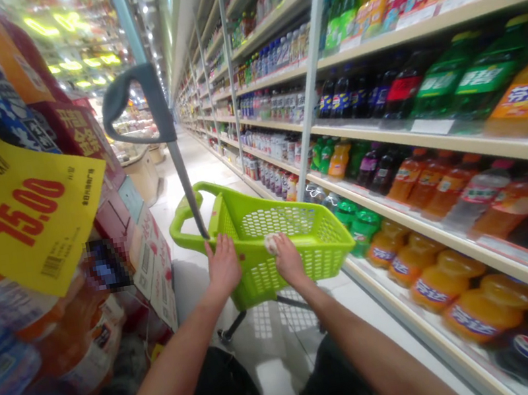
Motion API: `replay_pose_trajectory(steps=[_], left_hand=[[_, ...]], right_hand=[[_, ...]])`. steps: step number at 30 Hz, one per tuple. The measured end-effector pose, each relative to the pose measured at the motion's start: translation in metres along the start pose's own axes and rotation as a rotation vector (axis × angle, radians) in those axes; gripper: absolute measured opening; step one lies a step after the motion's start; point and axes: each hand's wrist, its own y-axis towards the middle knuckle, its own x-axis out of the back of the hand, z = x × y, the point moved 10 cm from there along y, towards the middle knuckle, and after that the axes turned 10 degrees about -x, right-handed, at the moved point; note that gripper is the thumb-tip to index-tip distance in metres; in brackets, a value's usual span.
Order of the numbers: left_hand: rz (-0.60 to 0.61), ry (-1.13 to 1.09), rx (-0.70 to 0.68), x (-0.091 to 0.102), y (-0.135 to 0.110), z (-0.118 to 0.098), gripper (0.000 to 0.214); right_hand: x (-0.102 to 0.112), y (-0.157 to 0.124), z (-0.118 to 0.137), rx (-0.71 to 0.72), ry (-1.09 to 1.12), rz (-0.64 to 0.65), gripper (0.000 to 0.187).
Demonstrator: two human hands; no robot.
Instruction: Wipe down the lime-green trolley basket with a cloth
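fingers of left hand [223,267] and right hand [288,260] clasp basket [323,249] rim; aisle [199,162] open ahead.

Glossy green plastic mesh basket [301,245]; smooth metal pole [187,189]; shiny floor [274,356].

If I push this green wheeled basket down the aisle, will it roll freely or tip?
Probably rolls easily: a caster shows under the green basket, and the floor is glossy. It looks empty and is mesh plastic, so likely light. The tall grey handle might tip it if pushed high.
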Motion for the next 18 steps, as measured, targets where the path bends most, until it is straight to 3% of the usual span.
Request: replay_pose_trajectory(steps=[3,10,14,18], left_hand=[[-0.008,0.003,-0.01,0.001,-0.004,0.004,0.06],[-0.026,-0.033,-0.037,0.007,-0.01,-0.006,0.059],[-0.136,-0.065,-0.059,0.024,-0.028,0.009,0.059],[-0.209,-0.014,0.178,0.04,-0.047,0.058,0.064]], right_hand=[[0.0,0.002,0.002,-0.013,-0.008,-0.008,0.053],[-0.026,-0.002,0.075,0.134,0.089,0.064,0.051],[-0.02,0.001,0.06,0.073,0.106,0.067,0.055],[-0.014,0.003,0.042,-0.003,0.111,0.029,0.055]])
